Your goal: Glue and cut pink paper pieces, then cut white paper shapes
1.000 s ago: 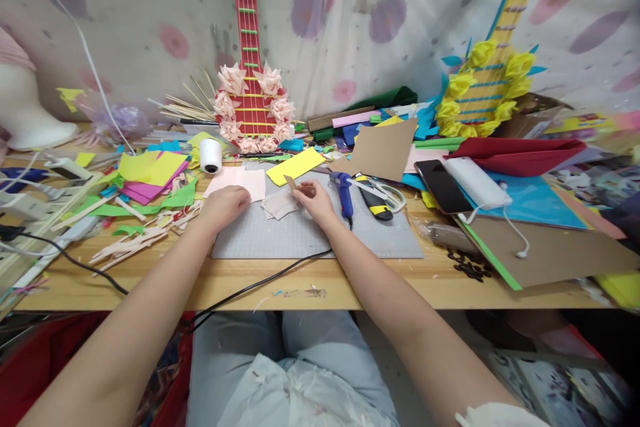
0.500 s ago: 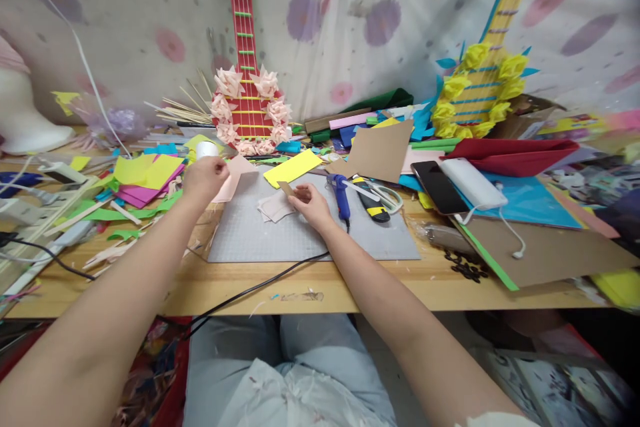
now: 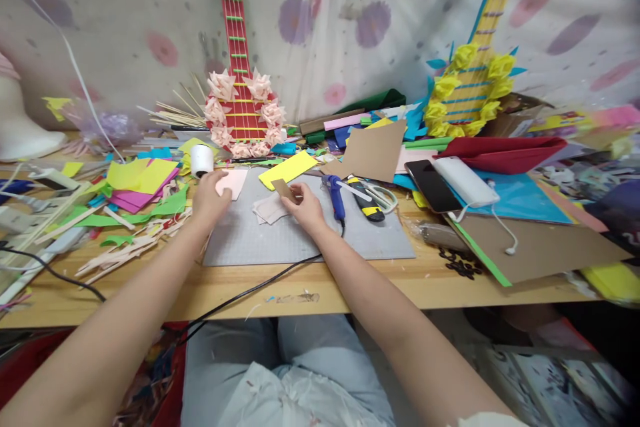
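My left hand (image 3: 211,197) hovers at the left edge of the grey cutting mat (image 3: 235,240), fingers apart, nothing visible in them. It is nearest to a pale pink sheet of paper (image 3: 236,183) and a white roll (image 3: 201,161). My right hand (image 3: 306,207) pinches a small brown cardboard piece (image 3: 282,188) between thumb and fingers. Below that piece lie white paper scraps (image 3: 270,209) on the mat. Just right of this hand rest a blue glue gun (image 3: 336,199) and a black-and-yellow utility knife (image 3: 369,203). A yellow strip (image 3: 287,169) lies behind.
A red paper guitar (image 3: 240,107) with pink flowers and a yellow one (image 3: 467,93) lean against the curtain. Coloured paper (image 3: 145,177) and wood strips crowd the left. A phone (image 3: 431,185) and white power bank (image 3: 467,181) lie right. A black cord (image 3: 255,285) crosses the front edge.
My left hand has moved down, away from the white roll, and its closed fingers have spread. The right hand keeps the cardboard piece in nearly the same place. The view has shifted slightly.
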{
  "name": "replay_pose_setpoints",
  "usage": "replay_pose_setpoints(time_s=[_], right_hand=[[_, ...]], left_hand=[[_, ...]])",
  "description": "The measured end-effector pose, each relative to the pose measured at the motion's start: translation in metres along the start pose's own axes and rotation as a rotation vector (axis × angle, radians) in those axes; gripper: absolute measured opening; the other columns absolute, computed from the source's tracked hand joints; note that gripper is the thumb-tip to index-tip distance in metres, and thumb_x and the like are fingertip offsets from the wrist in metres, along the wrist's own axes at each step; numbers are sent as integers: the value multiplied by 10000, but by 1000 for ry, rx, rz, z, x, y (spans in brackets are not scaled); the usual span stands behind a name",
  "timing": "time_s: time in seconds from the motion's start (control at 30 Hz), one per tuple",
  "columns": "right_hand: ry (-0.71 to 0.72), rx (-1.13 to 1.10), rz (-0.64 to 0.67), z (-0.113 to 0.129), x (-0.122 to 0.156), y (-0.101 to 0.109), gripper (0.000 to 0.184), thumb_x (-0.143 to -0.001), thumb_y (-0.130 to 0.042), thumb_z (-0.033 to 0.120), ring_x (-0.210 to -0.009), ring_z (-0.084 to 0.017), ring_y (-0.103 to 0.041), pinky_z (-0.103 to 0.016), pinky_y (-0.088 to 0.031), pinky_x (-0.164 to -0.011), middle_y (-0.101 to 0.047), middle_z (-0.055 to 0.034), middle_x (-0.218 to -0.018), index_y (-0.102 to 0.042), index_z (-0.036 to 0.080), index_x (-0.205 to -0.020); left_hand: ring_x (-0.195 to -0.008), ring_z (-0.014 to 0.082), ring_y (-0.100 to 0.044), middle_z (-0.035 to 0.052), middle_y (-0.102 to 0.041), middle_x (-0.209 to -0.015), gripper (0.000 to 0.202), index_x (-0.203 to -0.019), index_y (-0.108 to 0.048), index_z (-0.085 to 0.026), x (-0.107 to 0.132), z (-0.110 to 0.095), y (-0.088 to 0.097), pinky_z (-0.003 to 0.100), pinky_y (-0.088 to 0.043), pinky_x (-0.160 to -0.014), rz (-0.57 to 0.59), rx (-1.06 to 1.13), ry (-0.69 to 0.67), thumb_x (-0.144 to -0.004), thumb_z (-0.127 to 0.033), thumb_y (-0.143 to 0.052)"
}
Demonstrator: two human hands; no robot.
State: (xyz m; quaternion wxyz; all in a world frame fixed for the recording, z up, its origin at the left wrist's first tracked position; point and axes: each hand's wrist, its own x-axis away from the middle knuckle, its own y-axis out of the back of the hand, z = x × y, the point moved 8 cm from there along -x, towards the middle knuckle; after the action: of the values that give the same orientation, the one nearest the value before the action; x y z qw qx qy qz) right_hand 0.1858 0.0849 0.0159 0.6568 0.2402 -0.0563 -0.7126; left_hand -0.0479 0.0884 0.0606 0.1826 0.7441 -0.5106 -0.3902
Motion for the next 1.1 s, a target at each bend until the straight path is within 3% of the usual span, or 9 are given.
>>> replay_pose_setpoints(time_s=[0.07, 0.23, 0.4, 0.53, 0.63, 0.73, 0.87, 1.0, 1.1], right_hand=[[54, 53, -44, 8, 0, 0, 331, -719, -598, 311, -972, -169, -574, -330, -450, -861, -625, -53, -1037, -525, 192, -1020], [158, 4, 6, 23, 4, -3, 316, -755, -568, 319, -946, -142, -573, -280, -456, -833, -620, -35, -1030, -520, 188, -1039], [206, 30, 175, 35, 10, -12, 289, -762, -571, 309, -962, -141, -566, -282, -446, -850, -626, -47, -1058, -566, 179, -1021], [339, 27, 376, 57, 17, -8, 490, -702, -659, 366, -1141, -188, -481, -339, -382, -960, -540, -84, -1247, -544, 194, -1147], [278, -28, 614, 57, 24, 14, 484, -720, -631, 399, -1137, -182, -495, -325, -416, -929, -537, -57, -1257, -543, 224, -1163], [27, 38, 817, 31, 31, 47, 373, -724, -613, 422, -933, -164, -598, -300, -459, -846, -647, -60, -1051, -621, 185, -1012], [-200, 61, 732, 2, 29, 74, 286, -732, -591, 423, -652, -120, -589, -242, -472, -598, -657, -42, -777, -616, 165, -854], [-106, -12, 697, 9, 26, 40, 218, -748, -571, 370, -658, -111, -579, -222, -447, -573, -645, -26, -768, -594, 170, -832], [36, 71, 589, 23, 16, 15, 154, -748, -568, 297, -669, -98, -554, -224, -423, -630, -642, -12, -763, -613, 161, -805]], left_hand=[[-1081, 200, -549, 99, -543, -1226, 380, -1137, -526, -187, 11, -14, -26, 366, -436, -927, 65, 416, 177, -772, -281, -478], [-1053, 209, -572, 126, -609, -1120, 404, -1113, -539, -154, 53, -67, -100, 361, -465, -899, 558, 1178, 314, -813, -419, -481], [-984, 194, -599, 80, -650, -1016, 330, -1020, -585, -154, 62, -52, -104, 335, -471, -878, 490, 1369, 389, -748, -337, -622], [-868, 167, -623, 52, -652, -975, 366, -1028, -590, -172, 57, -41, -91, 309, -509, -788, 427, 1441, 413, -716, -350, -661], [-859, 160, -621, 46, -646, -979, 375, -1022, -592, -182, 51, -32, -74, 304, -525, -762, 347, 1471, 406, -719, -395, -651], [-843, 146, -624, 45, -647, -945, 355, -989, -594, -185, 44, -18, -63, 297, -528, -755, 221, 1459, 445, -770, -463, -566], [-818, 158, -636, 85, -648, -960, 394, -927, -595, -148, 41, -7, -66, 315, -523, -746, 126, 1229, 436, -782, -506, -515], [-829, 204, -631, 100, -665, -912, 440, -870, -629, -112, 43, -14, -78, 337, -507, -743, 167, 820, 310, -754, -521, -518], [-840, 214, -617, 69, -678, -847, 425, -881, -661, -128, 37, -19, -66, 326, -483, -760, 159, 450, 153, -780, -497, -475]])
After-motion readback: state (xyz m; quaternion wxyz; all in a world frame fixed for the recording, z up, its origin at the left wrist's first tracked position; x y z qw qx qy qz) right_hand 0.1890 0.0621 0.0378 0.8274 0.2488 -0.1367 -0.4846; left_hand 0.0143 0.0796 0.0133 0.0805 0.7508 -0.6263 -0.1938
